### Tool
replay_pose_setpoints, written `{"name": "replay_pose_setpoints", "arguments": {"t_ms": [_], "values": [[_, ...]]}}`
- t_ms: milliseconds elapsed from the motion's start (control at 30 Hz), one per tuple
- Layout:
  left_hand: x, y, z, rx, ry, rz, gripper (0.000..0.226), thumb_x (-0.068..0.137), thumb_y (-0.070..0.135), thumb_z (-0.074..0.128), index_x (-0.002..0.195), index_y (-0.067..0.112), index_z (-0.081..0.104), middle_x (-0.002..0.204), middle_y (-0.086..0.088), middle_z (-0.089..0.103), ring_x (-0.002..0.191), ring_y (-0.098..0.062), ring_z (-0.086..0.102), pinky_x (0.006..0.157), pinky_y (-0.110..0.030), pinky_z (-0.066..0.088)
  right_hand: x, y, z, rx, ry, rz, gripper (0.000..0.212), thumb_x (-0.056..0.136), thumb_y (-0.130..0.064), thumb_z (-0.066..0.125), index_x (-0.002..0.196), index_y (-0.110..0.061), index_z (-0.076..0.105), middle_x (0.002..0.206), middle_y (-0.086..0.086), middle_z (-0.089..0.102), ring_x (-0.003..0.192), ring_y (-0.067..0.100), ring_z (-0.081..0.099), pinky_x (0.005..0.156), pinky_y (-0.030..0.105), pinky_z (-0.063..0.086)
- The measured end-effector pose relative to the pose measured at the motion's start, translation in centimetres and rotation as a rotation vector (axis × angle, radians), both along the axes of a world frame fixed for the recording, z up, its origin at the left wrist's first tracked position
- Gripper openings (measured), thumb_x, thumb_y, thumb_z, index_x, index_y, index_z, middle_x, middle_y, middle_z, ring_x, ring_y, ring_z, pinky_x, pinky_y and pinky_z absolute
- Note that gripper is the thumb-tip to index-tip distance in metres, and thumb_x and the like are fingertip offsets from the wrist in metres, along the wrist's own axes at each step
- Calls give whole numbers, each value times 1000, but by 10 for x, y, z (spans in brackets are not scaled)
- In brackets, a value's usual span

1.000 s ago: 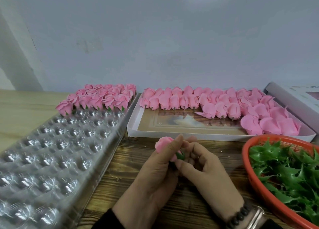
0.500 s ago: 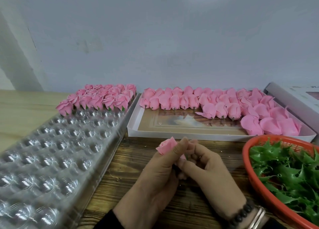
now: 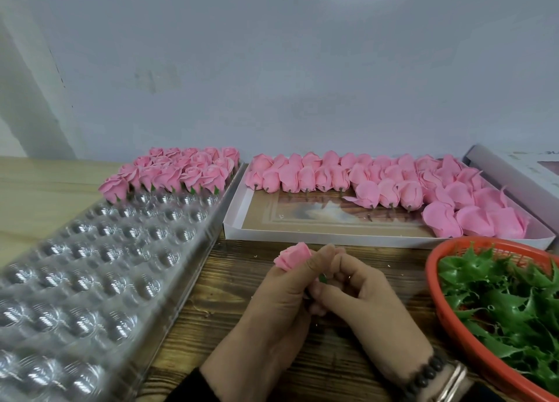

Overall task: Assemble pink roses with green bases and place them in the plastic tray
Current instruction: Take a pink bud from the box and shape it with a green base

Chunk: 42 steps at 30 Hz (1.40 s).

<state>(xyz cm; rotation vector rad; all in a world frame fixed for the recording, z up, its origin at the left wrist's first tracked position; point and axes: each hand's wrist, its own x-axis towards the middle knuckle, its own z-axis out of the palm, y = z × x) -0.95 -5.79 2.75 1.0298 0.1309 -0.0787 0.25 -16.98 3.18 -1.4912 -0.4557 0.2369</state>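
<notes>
My left hand [image 3: 272,311] grips a pink rose [image 3: 292,255] whose head pokes out above the thumb. A sliver of a green base [image 3: 322,278] shows between the two hands, and my right hand [image 3: 369,307] pinches at it under the rose. Both hands meet over the dark wooden table, in front of the white box. The clear plastic tray [image 3: 90,274] with round pockets lies to the left; finished roses [image 3: 175,174] with green bases fill its far rows.
A white shallow box [image 3: 302,236] behind my hands holds several bare pink rose heads [image 3: 393,186]. An orange basket [image 3: 453,326] of green bases [image 3: 508,304] sits at the right. A box lid [image 3: 514,171] lies far right. A grey wall stands behind.
The rose has turned slightly in my left hand and a bit of green base shows again between the fingers. Both hands stay in the same spot.
</notes>
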Motion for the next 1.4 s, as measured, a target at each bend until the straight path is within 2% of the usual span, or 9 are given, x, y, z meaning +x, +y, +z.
{"name": "replay_pose_setpoints", "arguments": {"t_ms": [200,300,400,533,700,933,1167,1300,1400], "values": [[-3,6,3,389,-148,179,24,72,21,74,83,-1,68,76,-19,69,67,-29,66,67,-44,52,1,1,-6,-126,-241,-102,31,75,3,67,96,-20,62,80,-6,64,72,2,58,68,9,43],[-2,8,6,683,-249,263,10,76,11,73,70,4,67,62,-10,65,58,-16,58,52,-26,49,1,0,-9,-211,-418,-179,48,72,4,67,107,-28,56,102,-7,61,96,0,56,77,4,39],[0,10,6,944,-269,256,18,75,10,72,62,9,59,54,3,53,55,-10,47,53,-28,43,0,-2,-9,-207,-465,-175,46,71,-21,62,113,-37,50,109,-12,57,106,1,53,82,4,39],[-1,15,5,1259,-349,193,8,78,17,71,78,12,65,74,4,61,69,-8,56,65,-23,47,1,-3,-6,-314,-506,-164,46,66,-51,58,111,-43,52,105,-20,54,104,3,53,88,10,38],[-3,10,6,1250,-433,148,30,75,12,72,98,31,68,76,20,51,76,19,49,66,2,34,3,-2,-6,-253,-516,-139,28,72,-31,67,99,-34,63,92,-18,58,92,-3,56,76,4,39],[-1,7,4,1171,-360,97,20,72,5,69,84,17,60,79,6,56,72,-2,48,62,-12,39,6,-3,-7,-243,-539,-196,29,64,-6,59,85,-26,65,83,-14,59,82,0,58,72,5,40],[-2,23,5,738,-205,-163,56,55,10,76,106,21,58,101,-7,65,82,-10,63,70,-20,49,5,-8,-1,-251,-566,-174,20,64,-24,52,81,-28,62,85,-12,58,85,6,58,73,8,41],[-5,23,6,903,-211,-250,22,71,-2,70,84,17,66,75,-2,69,67,-11,63,62,-26,52,0,-7,0,-292,-652,-84,22,68,-16,51,85,-24,63,89,-12,56,87,8,59,72,16,47],[-6,18,4,932,-215,-184,25,80,3,66,71,26,64,60,4,65,46,-3,54,47,-17,42,-2,-8,1,-280,-611,-112,31,69,-25,56,98,-32,60,94,-15,58,92,1,58,73,6,43]]}}
